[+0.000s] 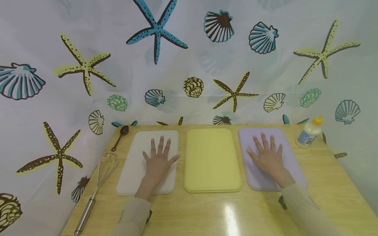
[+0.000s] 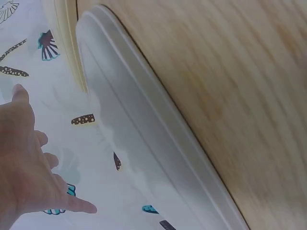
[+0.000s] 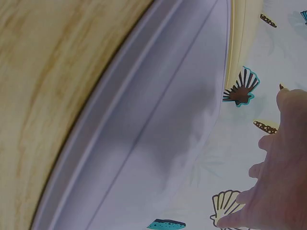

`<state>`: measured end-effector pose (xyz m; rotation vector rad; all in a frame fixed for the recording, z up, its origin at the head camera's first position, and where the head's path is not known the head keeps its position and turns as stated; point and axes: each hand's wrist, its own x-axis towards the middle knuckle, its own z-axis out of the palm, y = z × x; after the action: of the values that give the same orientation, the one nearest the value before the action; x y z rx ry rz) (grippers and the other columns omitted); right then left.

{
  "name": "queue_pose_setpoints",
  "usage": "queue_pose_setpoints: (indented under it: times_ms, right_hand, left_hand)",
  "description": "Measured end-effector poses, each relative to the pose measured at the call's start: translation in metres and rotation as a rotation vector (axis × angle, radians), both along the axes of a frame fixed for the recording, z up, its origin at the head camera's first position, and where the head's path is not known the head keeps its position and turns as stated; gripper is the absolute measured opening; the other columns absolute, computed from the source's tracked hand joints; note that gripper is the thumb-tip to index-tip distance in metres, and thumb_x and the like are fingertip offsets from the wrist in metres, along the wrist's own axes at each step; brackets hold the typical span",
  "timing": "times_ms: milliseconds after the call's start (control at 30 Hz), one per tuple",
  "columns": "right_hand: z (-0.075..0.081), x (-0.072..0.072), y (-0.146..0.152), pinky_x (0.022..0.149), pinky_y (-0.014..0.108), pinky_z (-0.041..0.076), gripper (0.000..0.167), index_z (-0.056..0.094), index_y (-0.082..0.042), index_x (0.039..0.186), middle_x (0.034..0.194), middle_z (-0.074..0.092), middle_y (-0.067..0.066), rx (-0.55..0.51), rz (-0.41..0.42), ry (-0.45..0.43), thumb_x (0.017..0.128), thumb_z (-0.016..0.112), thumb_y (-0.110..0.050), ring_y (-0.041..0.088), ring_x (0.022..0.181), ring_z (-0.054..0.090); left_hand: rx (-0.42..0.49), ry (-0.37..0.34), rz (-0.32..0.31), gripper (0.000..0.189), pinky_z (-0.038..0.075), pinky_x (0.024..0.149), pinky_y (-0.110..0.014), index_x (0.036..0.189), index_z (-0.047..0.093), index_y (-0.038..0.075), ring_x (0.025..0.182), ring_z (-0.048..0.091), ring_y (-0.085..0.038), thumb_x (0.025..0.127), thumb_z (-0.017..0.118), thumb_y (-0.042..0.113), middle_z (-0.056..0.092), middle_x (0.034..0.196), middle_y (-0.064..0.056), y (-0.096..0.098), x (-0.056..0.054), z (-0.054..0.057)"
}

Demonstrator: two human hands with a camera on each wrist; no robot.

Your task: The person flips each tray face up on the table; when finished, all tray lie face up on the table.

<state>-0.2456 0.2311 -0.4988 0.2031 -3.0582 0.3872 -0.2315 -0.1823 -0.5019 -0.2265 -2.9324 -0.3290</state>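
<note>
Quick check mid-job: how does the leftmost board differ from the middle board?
The leftmost board is white, while the middle board is yellow. The left hand is over the leftmost board; no hand is over the middle board. Both lie flat on the table and have rounded corners.

Beige sleeves [image 1: 134, 211]; dark wrist attachments [image 1: 282, 202]

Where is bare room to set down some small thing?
Bare: the yellow rectangular board; wooden tabletop before it, between beige sleeves; tabletop right of the pale purple board, before the white orange-capped bottle. Crowded: left side, with metal whisk and brown spoon; white rectangular board under left hand; purple board under right hand.
</note>
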Motion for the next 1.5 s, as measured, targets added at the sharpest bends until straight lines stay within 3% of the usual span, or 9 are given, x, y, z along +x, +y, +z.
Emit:
queue_pose_setpoints:
  times_ms: [200,367,533,767,967,1167,1500]
  right_hand:
    - [-0.004,0.001,0.005,0.105,0.075,-0.004,0.075,0.02,-0.013,0.154,0.16,0.004,0.019,0.002,-0.013,0.005,0.098,0.029,-0.062,0.048,0.142,-0.009]
    - [-0.005,0.002,0.008,0.105,0.075,-0.002,0.075,0.019,-0.013,0.154,0.159,0.005,0.02,-0.004,-0.017,0.002,0.098,0.028,-0.061,0.049,0.142,-0.009]
    - [-0.006,0.004,0.012,0.104,0.076,0.0,0.072,0.022,-0.012,0.154,0.158,0.009,0.022,-0.015,-0.022,0.026,0.099,0.031,-0.058,0.051,0.141,-0.005]
    - [-0.009,0.005,0.02,0.103,0.077,0.0,0.071,0.02,-0.012,0.154,0.158,0.01,0.024,-0.006,-0.01,0.025,0.1,0.029,-0.057,0.052,0.141,-0.003]
    - [-0.009,0.005,0.025,0.102,0.078,0.002,0.07,0.022,-0.011,0.153,0.157,0.012,0.025,0.006,-0.015,0.038,0.1,0.027,-0.056,0.055,0.139,0.002]
    - [-0.01,0.004,0.03,0.102,0.079,0.001,0.069,0.02,-0.01,0.154,0.157,0.01,0.026,0.002,-0.017,0.027,0.101,0.025,-0.055,0.055,0.139,0.001]
    - [-0.011,0.003,0.041,0.101,0.079,0.001,0.069,0.021,-0.01,0.153,0.156,0.012,0.027,-0.008,-0.038,0.038,0.101,0.025,-0.055,0.056,0.139,0.002]
  left_hand:
    - [0.024,0.021,-0.003,0.08,0.013,0.098,-0.081,0.154,0.021,0.011,0.144,0.0,-0.046,0.094,0.052,0.053,0.008,0.161,-0.013,0.015,-0.004,0.002]
    - [0.029,-0.002,0.006,0.081,0.015,0.099,-0.08,0.155,0.018,0.014,0.144,0.0,-0.044,0.094,0.049,0.056,0.008,0.161,-0.012,0.029,-0.006,0.008]
    - [0.066,0.007,-0.002,0.08,0.018,0.099,-0.079,0.153,0.025,0.012,0.144,0.004,-0.044,0.092,0.051,0.057,0.014,0.16,-0.013,0.044,-0.006,0.014]
    - [0.094,-0.025,-0.017,0.08,0.017,0.103,-0.076,0.154,0.023,0.016,0.145,0.001,-0.041,0.093,0.049,0.059,0.012,0.161,-0.009,0.063,-0.008,0.015]
    - [0.102,0.019,-0.049,0.079,0.022,0.102,-0.075,0.154,0.024,0.016,0.145,0.006,-0.042,0.092,0.05,0.058,0.016,0.16,-0.01,0.078,-0.008,0.021]
    - [0.097,0.029,-0.075,0.079,0.027,0.1,-0.074,0.153,0.026,0.014,0.144,0.008,-0.042,0.093,0.049,0.059,0.021,0.159,-0.012,0.095,-0.012,0.021]
    - [0.104,-0.019,-0.102,0.079,0.03,0.102,-0.071,0.155,0.021,0.018,0.145,0.007,-0.039,0.093,0.041,0.063,0.014,0.161,-0.007,0.121,-0.017,0.018]
